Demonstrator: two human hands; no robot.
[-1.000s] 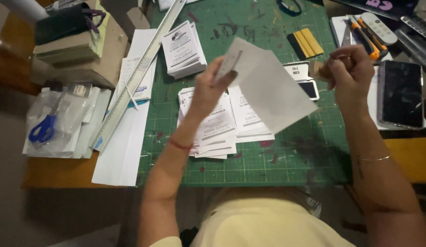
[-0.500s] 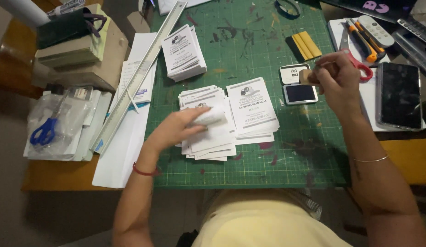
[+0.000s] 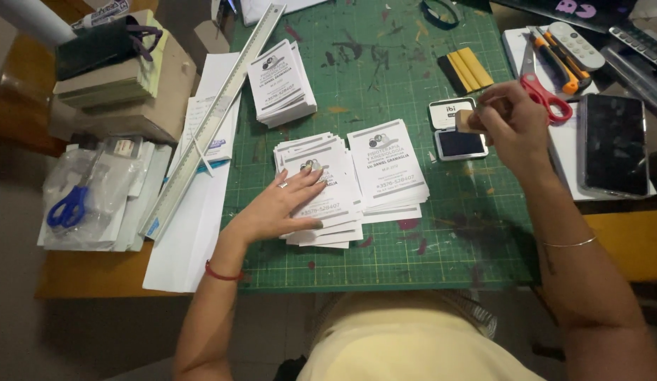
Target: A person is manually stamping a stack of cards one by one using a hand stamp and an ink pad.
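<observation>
My left hand [image 3: 282, 207] lies flat, fingers spread, on a loose stack of small printed white slips [image 3: 321, 194] on the green cutting mat [image 3: 385, 77]. A second stack of the same slips [image 3: 387, 169] lies just to its right. My right hand [image 3: 512, 123] grips a small wooden stamp [image 3: 468, 121] and holds it right over an open ink pad [image 3: 457, 134] with a dark blue pad and a white lid. A third pile of slips [image 3: 279, 85] sits further back on the mat.
A long metal ruler [image 3: 215, 116] lies diagonally along the mat's left edge. Blue-handled scissors [image 3: 69, 204] rest on plastic bags at left. Red-handled scissors [image 3: 544, 88], a phone [image 3: 614, 144], an orange cutter and a remote are at right. Cardboard boxes [image 3: 131, 85] stand back left.
The large white sheet held up in my left hand a second ago is gone; my left hand came down flat onto the slips. My right hand stayed by the ink pad.
</observation>
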